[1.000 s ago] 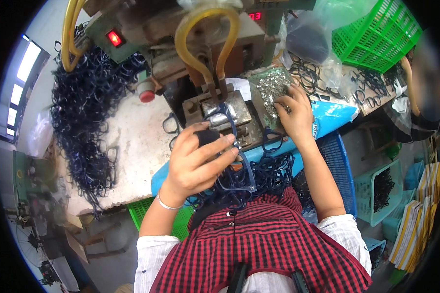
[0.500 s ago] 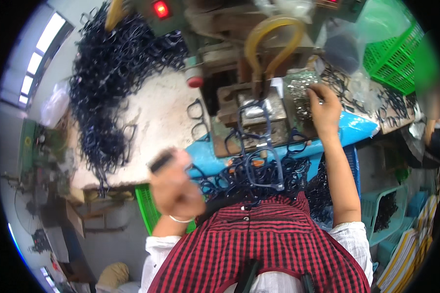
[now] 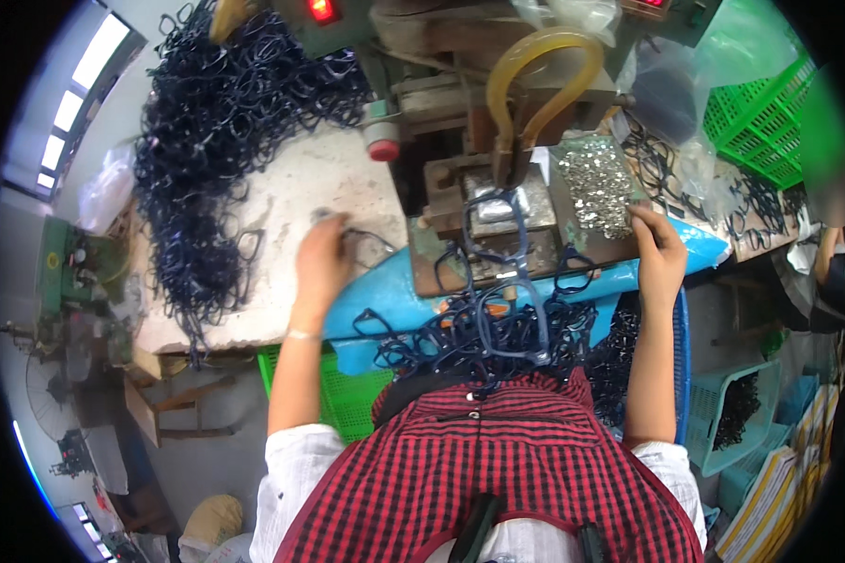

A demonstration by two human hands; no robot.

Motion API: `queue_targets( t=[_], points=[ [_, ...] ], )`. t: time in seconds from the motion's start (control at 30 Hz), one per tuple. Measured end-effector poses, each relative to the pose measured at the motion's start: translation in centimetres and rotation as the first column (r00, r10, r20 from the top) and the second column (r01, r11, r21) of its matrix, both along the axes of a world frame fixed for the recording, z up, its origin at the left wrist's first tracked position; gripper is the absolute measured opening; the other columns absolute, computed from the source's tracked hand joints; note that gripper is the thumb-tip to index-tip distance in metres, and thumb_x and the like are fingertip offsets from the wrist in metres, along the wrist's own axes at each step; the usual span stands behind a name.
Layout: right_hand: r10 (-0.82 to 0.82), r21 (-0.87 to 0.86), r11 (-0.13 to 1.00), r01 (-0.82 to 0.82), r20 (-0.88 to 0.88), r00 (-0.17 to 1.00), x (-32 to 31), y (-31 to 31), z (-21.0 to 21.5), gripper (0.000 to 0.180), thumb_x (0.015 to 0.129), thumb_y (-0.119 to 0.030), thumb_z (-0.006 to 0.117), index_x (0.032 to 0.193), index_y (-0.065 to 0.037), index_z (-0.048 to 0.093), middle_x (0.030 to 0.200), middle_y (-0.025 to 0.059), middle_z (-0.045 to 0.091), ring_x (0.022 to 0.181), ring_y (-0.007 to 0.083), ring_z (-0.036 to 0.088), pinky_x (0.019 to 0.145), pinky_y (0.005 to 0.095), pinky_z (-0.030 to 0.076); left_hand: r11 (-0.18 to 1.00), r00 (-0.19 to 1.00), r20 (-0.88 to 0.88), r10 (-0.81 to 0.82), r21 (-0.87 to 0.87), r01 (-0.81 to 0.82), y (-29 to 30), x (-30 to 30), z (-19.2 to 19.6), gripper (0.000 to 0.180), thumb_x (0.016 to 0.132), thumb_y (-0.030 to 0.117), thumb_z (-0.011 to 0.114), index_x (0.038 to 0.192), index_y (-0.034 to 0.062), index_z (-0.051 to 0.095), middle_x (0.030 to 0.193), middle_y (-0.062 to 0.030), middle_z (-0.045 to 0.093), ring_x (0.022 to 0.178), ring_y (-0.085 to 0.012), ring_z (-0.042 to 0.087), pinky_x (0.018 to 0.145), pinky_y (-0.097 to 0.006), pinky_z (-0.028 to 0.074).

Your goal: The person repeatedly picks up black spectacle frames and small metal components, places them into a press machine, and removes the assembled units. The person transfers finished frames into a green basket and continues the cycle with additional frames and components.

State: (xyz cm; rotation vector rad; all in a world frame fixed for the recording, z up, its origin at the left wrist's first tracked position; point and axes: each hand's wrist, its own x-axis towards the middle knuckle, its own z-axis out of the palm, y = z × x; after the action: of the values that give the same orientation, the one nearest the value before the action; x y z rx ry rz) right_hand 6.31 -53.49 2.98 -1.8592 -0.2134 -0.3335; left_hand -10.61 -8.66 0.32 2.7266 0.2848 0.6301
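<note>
My left hand (image 3: pixel 321 263) is over the pale tabletop, its fingers closed around one side of a dark eyeglass frame (image 3: pixel 374 240); the hand hides part of it. My right hand (image 3: pixel 660 255) is beside the right edge of a tray of small shiny metal pieces (image 3: pixel 593 188). Its thumb and fingertips come together, and anything between them is too small to make out. Between my hands, a blue eyeglass frame (image 3: pixel 519 267) sits upright at the machine's metal block (image 3: pixel 512 208). Several more dark eyeglass frames (image 3: pixel 432 336) lie heaped against my checked apron.
A large pile of dark eyeglass frames (image 3: pixel 192 206) covers the table's left side. Above the block hangs a yellow looped tube (image 3: pixel 587 61), with a red button (image 3: pixel 383 150) to its left. Blue sheeting (image 3: pixel 371 291) covers the front edge. A green basket (image 3: pixel 751 122) stands back right.
My left hand has moved forward from near my apron onto the tabletop, to the eyeglass frame there. My right hand has shifted from over the metal pieces back toward the tray's right edge.
</note>
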Motion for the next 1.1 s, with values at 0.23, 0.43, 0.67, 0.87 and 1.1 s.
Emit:
queue_targets(
  t=[0.23, 0.43, 0.67, 0.87, 1.1],
  points=[
    [0.081, 0.039, 0.996, -0.083, 0.033, 0.996, -2.9, 2.3, 4.5, 0.017, 0.088, -0.002, 0.071, 0.104, 0.000, 0.074, 0.094, 0.0056, 0.072, 0.090, 0.0140, 0.066, 0.083, 0.0263, 0.051, 0.697, 0.690, -0.240, 0.683, -0.067, -0.714, 11.9, -6.0, 1.0, 0.060, 0.088, 0.038, 0.070, 0.125, -0.0094, 0.061, 0.119, -0.0344, 0.066, 0.110, -0.0464, 0.065, 0.093, -0.048, 0.052],
    [0.300, 0.047, 0.944, -0.328, 0.296, 0.907, -2.1, 11.9, 9.8, 0.025, 0.080, -0.007, 0.076, 0.103, 0.000, 0.074, 0.098, 0.0129, 0.073, 0.091, 0.0237, 0.070, 0.085, 0.0346, 0.053, 0.758, 0.754, -0.290, 0.589, -0.126, -0.640, 14.9, -2.4, -3.0, 0.049, 0.097, 0.044, 0.059, 0.094, -0.0031, 0.072, 0.089, -0.0273, 0.070, 0.087, -0.0422, 0.068, 0.077, -0.048, 0.052],
    [0.336, 0.456, 0.843, -0.286, -0.030, 0.941, -2.2, 12.9, 7.6, 0.017, 0.087, -0.007, 0.072, 0.102, -0.001, 0.075, 0.101, 0.0103, 0.075, 0.097, 0.0227, 0.069, 0.091, 0.0336, 0.052, 0.570, 0.890, 0.294, 0.348, -0.821, 0.048, -1.9, 1.0, 1.9, 0.021, 0.104, 0.018, 0.060, 0.108, -0.0005, 0.069, 0.091, -0.0060, 0.070, 0.076, -0.0082, 0.060, 0.065, -0.023, 0.048],
    [0.320, 0.031, 0.940, -0.339, 0.261, 0.911, -3.0, 13.3, 9.4, 0.021, 0.092, -0.003, 0.070, 0.111, 0.004, 0.069, 0.105, 0.0072, 0.071, 0.096, 0.0115, 0.066, 0.090, 0.0240, 0.050, 0.475, 0.486, 0.863, -0.136, -0.374, 0.797, -11.4, 1.3, 17.2, 0.020, 0.103, 0.008, 0.051, 0.114, -0.0041, 0.062, 0.106, -0.0209, 0.068, 0.091, -0.0285, 0.068, 0.075, -0.037, 0.060],
    [0.497, 0.521, 0.725, -0.450, 0.056, 0.866, -4.5, 15.2, 9.3, 0.055, 0.088, 0.004, 0.068, 0.140, 0.001, 0.049, 0.111, 0.0129, 0.072, 0.108, 0.0143, 0.066, 0.099, 0.0288, 0.048, 0.670, 0.570, 0.807, -0.152, -0.340, 0.660, -11.9, 4.8, 18.7, 0.018, 0.101, 0.004, 0.057, 0.115, -0.0071, 0.060, 0.108, -0.0153, 0.065, 0.094, -0.0207, 0.067, 0.083, -0.033, 0.059]
  ],
)
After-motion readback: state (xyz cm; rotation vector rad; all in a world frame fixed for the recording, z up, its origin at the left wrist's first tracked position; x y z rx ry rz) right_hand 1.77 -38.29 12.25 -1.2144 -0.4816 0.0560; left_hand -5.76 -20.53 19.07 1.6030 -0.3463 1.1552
